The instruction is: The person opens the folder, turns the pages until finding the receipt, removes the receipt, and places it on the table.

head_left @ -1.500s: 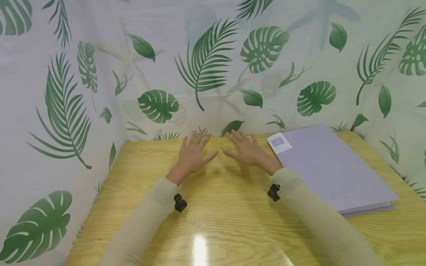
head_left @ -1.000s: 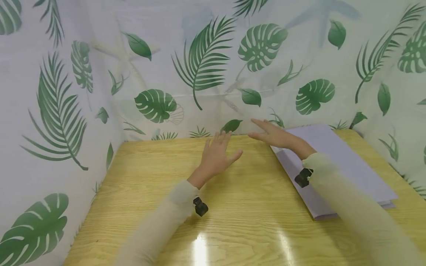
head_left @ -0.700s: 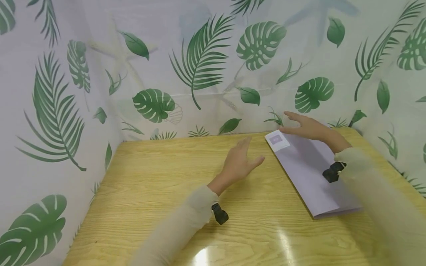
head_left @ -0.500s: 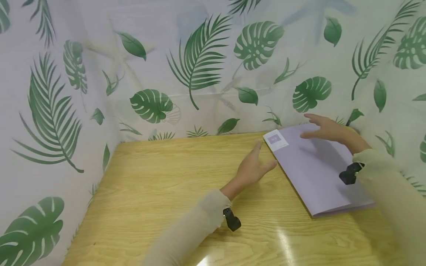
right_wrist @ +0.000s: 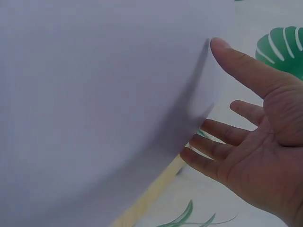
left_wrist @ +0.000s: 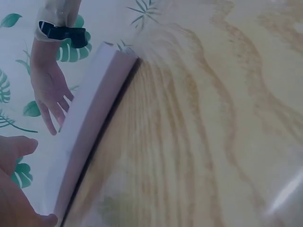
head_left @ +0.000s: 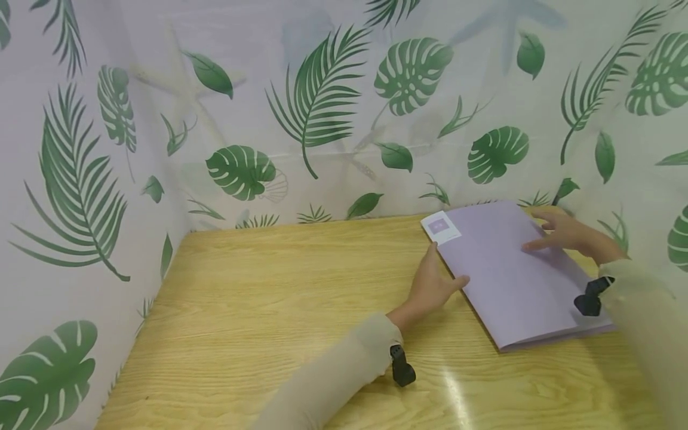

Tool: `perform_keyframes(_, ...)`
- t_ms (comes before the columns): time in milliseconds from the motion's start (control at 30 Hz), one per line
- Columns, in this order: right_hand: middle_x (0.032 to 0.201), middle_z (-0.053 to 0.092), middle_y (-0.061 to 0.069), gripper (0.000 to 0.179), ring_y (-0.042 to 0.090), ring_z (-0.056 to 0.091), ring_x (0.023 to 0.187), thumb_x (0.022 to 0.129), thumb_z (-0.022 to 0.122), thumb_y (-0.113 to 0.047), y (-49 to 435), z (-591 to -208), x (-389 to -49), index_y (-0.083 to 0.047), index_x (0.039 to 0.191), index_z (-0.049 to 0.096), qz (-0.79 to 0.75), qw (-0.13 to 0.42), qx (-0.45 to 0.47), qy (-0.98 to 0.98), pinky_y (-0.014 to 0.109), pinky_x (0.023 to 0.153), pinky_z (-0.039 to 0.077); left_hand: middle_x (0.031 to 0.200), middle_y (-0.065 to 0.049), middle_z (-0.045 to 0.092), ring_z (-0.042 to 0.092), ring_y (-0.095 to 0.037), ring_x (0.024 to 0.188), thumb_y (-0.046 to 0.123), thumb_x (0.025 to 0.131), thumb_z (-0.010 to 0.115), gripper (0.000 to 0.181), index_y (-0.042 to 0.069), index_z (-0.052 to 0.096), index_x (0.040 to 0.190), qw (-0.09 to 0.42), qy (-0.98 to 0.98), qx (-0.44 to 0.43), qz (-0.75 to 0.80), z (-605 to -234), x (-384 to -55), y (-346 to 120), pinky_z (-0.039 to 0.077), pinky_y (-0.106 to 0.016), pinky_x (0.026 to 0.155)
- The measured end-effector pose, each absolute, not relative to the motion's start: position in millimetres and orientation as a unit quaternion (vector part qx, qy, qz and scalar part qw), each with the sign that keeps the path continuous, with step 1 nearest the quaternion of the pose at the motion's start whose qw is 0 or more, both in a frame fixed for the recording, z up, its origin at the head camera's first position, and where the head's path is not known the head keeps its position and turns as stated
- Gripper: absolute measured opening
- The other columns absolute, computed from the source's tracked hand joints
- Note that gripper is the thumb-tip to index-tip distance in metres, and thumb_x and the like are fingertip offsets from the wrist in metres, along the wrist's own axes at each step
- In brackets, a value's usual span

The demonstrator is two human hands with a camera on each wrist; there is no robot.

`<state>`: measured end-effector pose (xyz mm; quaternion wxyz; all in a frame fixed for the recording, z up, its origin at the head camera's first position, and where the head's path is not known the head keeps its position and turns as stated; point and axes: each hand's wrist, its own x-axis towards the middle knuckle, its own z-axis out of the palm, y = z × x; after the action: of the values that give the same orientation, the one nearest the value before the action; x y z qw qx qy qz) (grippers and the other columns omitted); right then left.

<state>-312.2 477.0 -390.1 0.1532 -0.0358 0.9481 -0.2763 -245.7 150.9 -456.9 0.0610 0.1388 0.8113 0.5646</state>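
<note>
A lavender file folder [head_left: 505, 280] lies on the table's right side, its covers slightly parted at the near end. My left hand [head_left: 430, 288] is at the folder's left, spine side, thumb stretched toward the cover and fingers along the edge. In the left wrist view, its fingertips are right at the spine [left_wrist: 87, 123]. My right hand [head_left: 572, 234] reaches the folder's far right edge. The right wrist view shows its thumb [right_wrist: 241, 64] extended over the cover, casting a shadow, with the other fingers loosely spread beside the edge. Neither hand grips the folder.
A white label [head_left: 441, 228] marks the folder's far left corner. The wood-grain table [head_left: 269, 286] extends to the left. A leaf-printed curtain [head_left: 317, 101] stands behind and along both sides. Each sleeve carries a small black wrist camera [head_left: 402, 365].
Both hands have moved right from the middle of the table, the right one crossing above the folder to its far side. The left hand has come to the spine. The folder has stayed in place.
</note>
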Motion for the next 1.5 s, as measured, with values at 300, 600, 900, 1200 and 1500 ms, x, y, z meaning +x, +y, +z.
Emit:
perform_keyframes(300,0.151,0.013,0.052,0.108,0.069,0.025,0.137,0.095,0.068,-0.046,491.1,-401.4,-304.7,0.020,0.152,0.004,-0.241,0.235,0.003,0.942,0.073,0.104,0.042,0.164,-0.009,0.037,0.035,-0.019,0.152,0.024,0.089,0.081,0.099,0.005,0.018,0.163,0.065,0.811,0.147,0.563,-473.9,-247.0,165.6,0.031,-0.028,0.124)
perform_keyframes(600,0.151,0.010,0.051,0.107,0.069,0.027,0.135,0.095,0.066,-0.051,494.3,-402.9,-306.0,0.021,0.151,0.010,-0.239,0.261,0.021,0.935,0.072,0.104,0.043,0.165,-0.013,0.034,0.035,-0.019,0.152,0.022,0.087,0.082,0.099,-0.003,0.020,0.160,0.075,0.820,0.143,0.549,-472.4,-247.2,170.2,0.031,-0.023,0.123)
perform_keyframes(900,0.151,0.012,0.050,0.102,0.068,0.032,0.133,0.095,0.070,-0.046,495.1,-407.1,-307.7,0.024,0.149,0.018,-0.248,0.235,0.023,0.940,0.069,0.106,0.043,0.162,-0.012,0.040,0.039,-0.020,0.150,0.024,0.089,0.080,0.089,-0.001,0.031,0.158,0.082,0.826,0.118,0.545,-469.8,-246.4,169.0,0.034,-0.025,0.122)
perform_keyframes(1200,0.149,0.014,0.052,0.097,0.066,0.035,0.132,0.094,0.072,-0.033,479.0,-393.8,-303.3,0.028,0.145,0.018,-0.253,0.209,0.008,0.945,0.067,0.106,0.045,0.148,-0.016,0.057,0.061,-0.022,0.132,0.005,0.084,0.082,0.085,0.001,0.037,0.156,0.103,0.754,0.090,0.642,-464.0,-252.2,154.6,0.053,-0.024,0.103)
perform_keyframes(1500,0.145,0.029,0.051,0.090,0.061,0.053,0.123,0.091,0.077,-0.030,446.0,-386.7,-304.7,0.030,0.140,0.031,-0.242,0.192,-0.008,0.951,0.065,0.104,0.047,0.137,-0.014,0.066,0.066,-0.026,0.123,-0.006,0.078,0.081,0.071,0.004,0.055,0.143,0.109,0.732,0.085,0.667,-457.0,-267.4,116.2,0.057,-0.032,0.101)
